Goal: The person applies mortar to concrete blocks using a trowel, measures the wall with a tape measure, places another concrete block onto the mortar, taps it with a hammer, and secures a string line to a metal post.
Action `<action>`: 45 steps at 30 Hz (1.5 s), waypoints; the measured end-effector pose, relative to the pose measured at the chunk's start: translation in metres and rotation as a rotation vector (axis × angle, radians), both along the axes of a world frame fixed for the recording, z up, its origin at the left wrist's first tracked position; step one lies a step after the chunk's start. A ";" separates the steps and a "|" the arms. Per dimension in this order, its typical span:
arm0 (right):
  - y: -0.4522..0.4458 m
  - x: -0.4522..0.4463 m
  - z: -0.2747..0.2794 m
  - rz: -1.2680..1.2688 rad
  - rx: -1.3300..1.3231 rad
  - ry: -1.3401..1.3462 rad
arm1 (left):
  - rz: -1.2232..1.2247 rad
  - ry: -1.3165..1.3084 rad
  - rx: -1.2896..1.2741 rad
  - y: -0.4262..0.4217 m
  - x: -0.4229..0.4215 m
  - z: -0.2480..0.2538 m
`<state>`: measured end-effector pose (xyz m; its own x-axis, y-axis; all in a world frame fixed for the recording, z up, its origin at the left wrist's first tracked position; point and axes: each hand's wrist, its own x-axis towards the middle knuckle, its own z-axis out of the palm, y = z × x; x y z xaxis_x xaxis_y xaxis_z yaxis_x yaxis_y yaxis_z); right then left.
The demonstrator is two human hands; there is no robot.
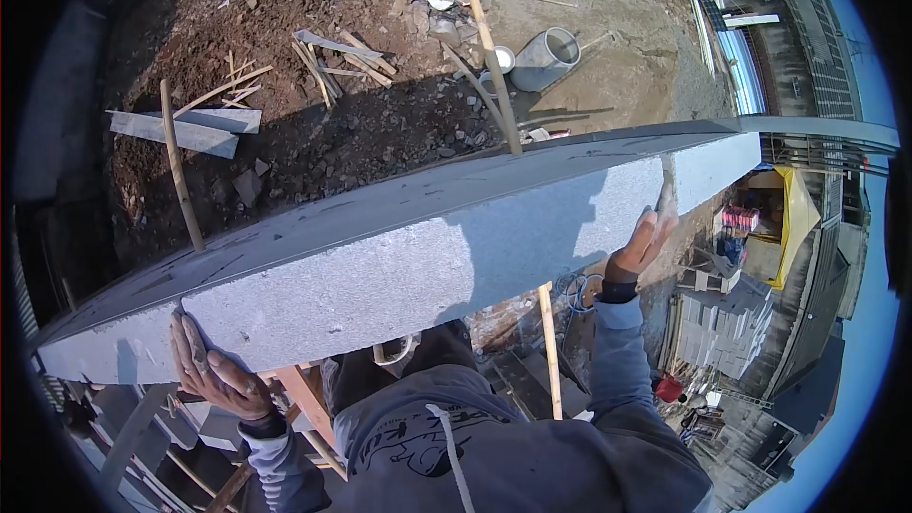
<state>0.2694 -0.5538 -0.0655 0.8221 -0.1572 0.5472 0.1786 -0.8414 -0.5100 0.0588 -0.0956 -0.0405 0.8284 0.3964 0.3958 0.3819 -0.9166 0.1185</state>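
A long, pale grey building block lies in line with others along a wall, with a seam near each of its ends. My left hand rests at the left seam, its fingers stretched out flat against the pale surface. At the right seam, my right hand touches the block with its fingers pointing up along the joint. Both hands look dusty, and neither is wrapped round anything. A head-and-shoulder shadow falls across the block's sunlit face. The wall's darker face shows beyond it, with smeared joint lines.
Wooden poles stand by the wall, including a tall one and one near me. Beyond are a grey drum, boards and rubble. To the right are stacked blocks and a yellow sheet.
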 end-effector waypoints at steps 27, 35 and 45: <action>0.148 0.001 0.077 1.072 1.316 0.676 | 0.090 -0.195 -0.109 -0.005 0.001 -0.012; 0.185 -0.026 0.087 1.134 1.340 0.717 | 0.101 -0.254 -0.081 -0.005 -0.002 -0.019; 0.249 -0.055 0.057 1.054 0.637 0.906 | 0.068 -0.256 -0.017 -0.002 0.005 -0.017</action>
<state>0.2149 -0.3052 -0.0088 0.7168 0.6876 -0.1154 -0.0245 -0.1406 -0.9898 0.0636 -0.0973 -0.0575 0.6736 0.4563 0.5814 0.3982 -0.8868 0.2346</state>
